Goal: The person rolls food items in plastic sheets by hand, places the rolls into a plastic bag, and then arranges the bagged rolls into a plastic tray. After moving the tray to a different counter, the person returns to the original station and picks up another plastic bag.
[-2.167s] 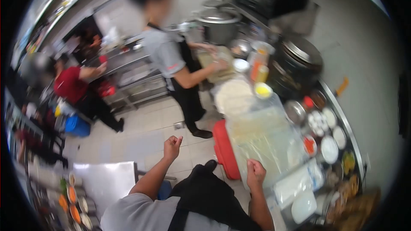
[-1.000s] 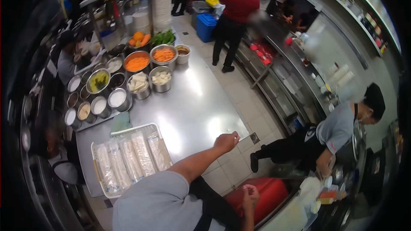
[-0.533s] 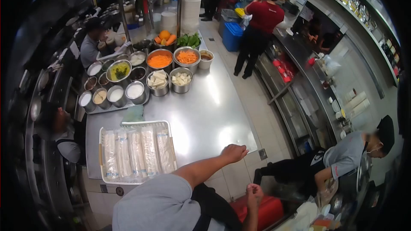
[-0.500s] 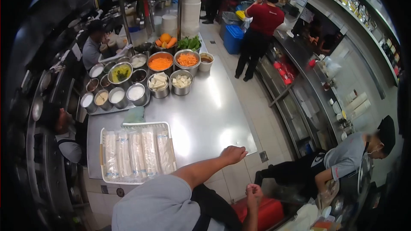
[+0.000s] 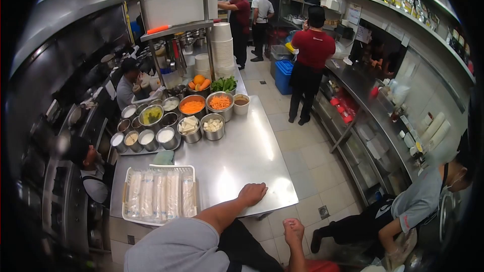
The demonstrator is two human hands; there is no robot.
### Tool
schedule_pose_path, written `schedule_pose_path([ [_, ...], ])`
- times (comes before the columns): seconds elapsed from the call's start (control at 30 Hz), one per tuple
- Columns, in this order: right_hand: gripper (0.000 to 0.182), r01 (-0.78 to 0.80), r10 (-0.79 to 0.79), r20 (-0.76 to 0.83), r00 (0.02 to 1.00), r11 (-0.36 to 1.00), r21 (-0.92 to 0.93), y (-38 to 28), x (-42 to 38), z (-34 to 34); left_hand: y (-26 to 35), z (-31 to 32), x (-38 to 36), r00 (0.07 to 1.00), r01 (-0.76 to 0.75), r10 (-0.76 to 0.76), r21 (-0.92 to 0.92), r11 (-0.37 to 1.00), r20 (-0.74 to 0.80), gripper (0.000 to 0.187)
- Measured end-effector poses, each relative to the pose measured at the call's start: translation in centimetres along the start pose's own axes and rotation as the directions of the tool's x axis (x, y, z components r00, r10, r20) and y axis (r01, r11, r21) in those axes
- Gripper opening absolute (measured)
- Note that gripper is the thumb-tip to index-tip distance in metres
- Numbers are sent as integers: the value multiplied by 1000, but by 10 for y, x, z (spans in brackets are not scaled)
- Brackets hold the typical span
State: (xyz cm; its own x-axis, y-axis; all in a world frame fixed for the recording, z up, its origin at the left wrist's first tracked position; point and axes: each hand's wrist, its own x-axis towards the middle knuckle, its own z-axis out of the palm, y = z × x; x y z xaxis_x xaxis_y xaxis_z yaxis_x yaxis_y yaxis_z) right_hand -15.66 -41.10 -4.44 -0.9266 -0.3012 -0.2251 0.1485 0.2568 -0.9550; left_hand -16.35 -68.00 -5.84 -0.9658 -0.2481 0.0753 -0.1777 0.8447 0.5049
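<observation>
My left hand is closed in a loose fist, over the front right part of the steel table; no object shows in it. Lower down, off the table's front edge, my right hand is also closed, with nothing visible between its curled fingers. To the left of my left forearm lies a white plastic basket holding several long clear-wrapped packs. A green cloth lies just behind the basket.
Metal pots of shredded carrot, cut white pieces and powders stand behind the basket. Stacked white tubs rise farther back. A person in grey bends at right; another in red stands in the aisle near a blue bin.
The view has tilted upward, showing more of the back of the kitchen. My left hand has drawn back toward me and left along the table; my right hand stays low and closed.
</observation>
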Motion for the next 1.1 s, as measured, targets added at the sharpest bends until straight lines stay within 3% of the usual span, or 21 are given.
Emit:
schedule_pose_path([
  [0.1,15,29,-22,87,996,996,-81,38,13,1,5,-3,-1,1000,18,-19,41,999,18,33],
  [0.23,18,34,-31,28,999,989,-146,145,30,-16,13,-5,1,999,20,-22,45,999,40,33],
  [0.3,26,-150,169,9,986,897,-416,198,24,-36,15,-7,1,999,48,-48,48,998,13,30],
  [0.37,31,-358,329,-140,934,853,-379,236,5,-52,14,-6,1,999,32,-32,51,998,3,30],
  [0.4,32,-140,180,-10,984,731,-668,273,0,-67,16,-7,1,999,34,-36,73,997,19,30],
  [0.43,34,109,71,167,983,504,-857,310,-6,-80,17,-7,1,999,40,-43,93,995,31,30],
  [0.53,32,-240,229,-97,969,756,-609,344,-63,-110,12,-4,1,1000,22,-23,70,997,16,29],
  [0.6,32,-488,484,-129,865,755,-439,353,-86,-118,14,-7,0,998,53,-54,69,996,17,29],
  [0.67,33,-614,626,-94,774,706,-353,359,-101,-120,15,-9,0,998,57,-58,54,997,30,29],
  [1.0,34,-811,789,217,575,585,19,372,-99,-107,9,-5,0,1000,13,-14,64,998,17,28],
  [1.07,34,-644,688,-67,722,635,-427,342,-56,-85,12,-8,0,999,26,-28,60,998,38,27],
  [1.1,34,-644,688,-68,722,634,-428,329,-50,-81,11,-6,0,999,27,-29,58,998,37,27],
])
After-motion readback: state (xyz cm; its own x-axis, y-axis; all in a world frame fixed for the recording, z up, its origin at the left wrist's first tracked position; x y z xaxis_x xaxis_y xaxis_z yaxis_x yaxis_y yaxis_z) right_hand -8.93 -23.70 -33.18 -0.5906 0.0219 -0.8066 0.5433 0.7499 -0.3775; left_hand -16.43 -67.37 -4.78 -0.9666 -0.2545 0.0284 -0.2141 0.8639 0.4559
